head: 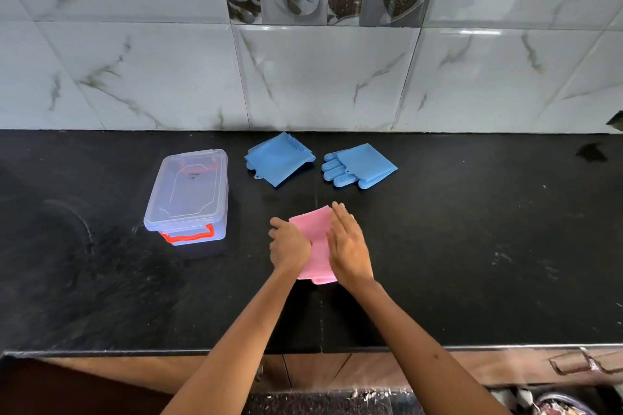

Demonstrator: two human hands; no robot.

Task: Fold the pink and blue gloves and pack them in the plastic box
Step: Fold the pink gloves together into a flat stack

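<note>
Pink silicone is lying folded on the black counter (472, 246) near its front edge, and both hands are working on it: this pink glove stack (315, 239) is showing as one flat pad, and whether it is holding one glove or two I cannot tell. The left hand (289, 244) is sitting on its left edge with the fingers curled down onto the material, though whether they are pinching it is not clear; the right hand (347, 242) is lying flat along the right side, fingers straight and together, pressing.

By my judgement the folding step is being finished, with the crease being flattened. Two blue gloves are waiting folded farther back, near the wall: the left blue glove (279, 158) and the right blue glove (359, 165), just apart from each other.

One plastic box (188, 195) is standing to the left of the pink pad, its clear lid closed and its orange latch (187, 236) facing forward. Nothing is being packed yet, so the next move is calling for a hand to free itself, unlatch the lid, and then carry the pads over without letting them spring open
</note>
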